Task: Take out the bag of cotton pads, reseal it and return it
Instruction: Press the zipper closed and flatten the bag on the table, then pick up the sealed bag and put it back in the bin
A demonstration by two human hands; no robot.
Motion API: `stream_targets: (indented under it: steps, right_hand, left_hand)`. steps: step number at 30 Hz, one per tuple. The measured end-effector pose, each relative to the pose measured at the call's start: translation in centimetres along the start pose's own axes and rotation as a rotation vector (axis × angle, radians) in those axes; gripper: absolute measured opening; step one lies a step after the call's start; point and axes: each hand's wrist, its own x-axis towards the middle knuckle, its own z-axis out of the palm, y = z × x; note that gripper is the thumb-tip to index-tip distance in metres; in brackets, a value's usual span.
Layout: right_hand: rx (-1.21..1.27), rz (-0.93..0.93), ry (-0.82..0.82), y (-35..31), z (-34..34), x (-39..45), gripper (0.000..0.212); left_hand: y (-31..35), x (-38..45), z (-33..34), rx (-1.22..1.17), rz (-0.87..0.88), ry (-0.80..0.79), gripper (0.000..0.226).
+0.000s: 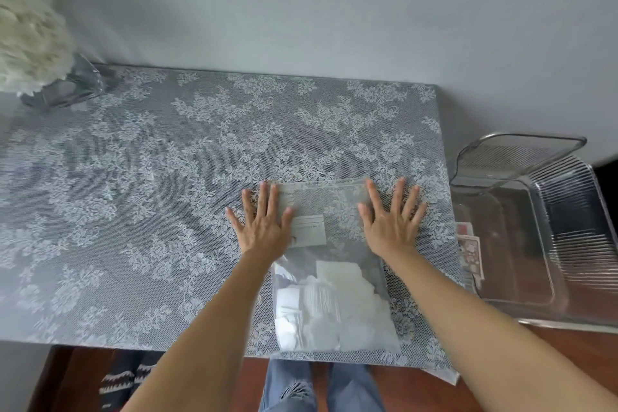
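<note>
A clear plastic bag of cotton pads [329, 264] lies flat on the lace-covered table [150, 177], its top edge away from me. White pads fill its near half and a white label sits near its middle. My left hand [262, 219] lies flat with fingers spread on the bag's upper left part. My right hand [391, 216] lies flat the same way on the upper right part. Both palms press down and hold nothing.
A clear ribbed plastic bin [541, 227] stands to the right, beyond the table's edge, with small packets [470, 244] beside it. A glass vase of white flowers [30, 53] stands at the far left corner. A wall rises behind the table.
</note>
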Motion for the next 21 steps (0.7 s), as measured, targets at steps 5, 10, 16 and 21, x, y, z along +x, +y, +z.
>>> stream_targets:
  steps: [5, 10, 16, 21]
  right_hand:
    - [0.069, -0.012, 0.074, 1.4, -1.7, -4.6, 0.07]
    - [0.131, 0.109, 0.122, 1.7, -0.7, -11.3, 0.048]
    - [0.224, 0.152, 0.01, 1.1, -0.9, -12.0, 0.03]
    - [0.37, 0.196, 0.066, 0.6, -0.4, -13.4, 0.04]
  left_hand:
    - [-1.3, -3.4, -2.5, -0.168, -0.057, 0.05, 0.061]
    - [-1.0, -10.2, -2.6, -0.22, -0.216, -0.132, 0.04]
    - [-0.4, -11.7, -3.3, -0.252, -0.082, -0.204, 0.026]
    - [0.4, -12.4, -3.4, -0.365, -0.015, -0.127, 0.018]
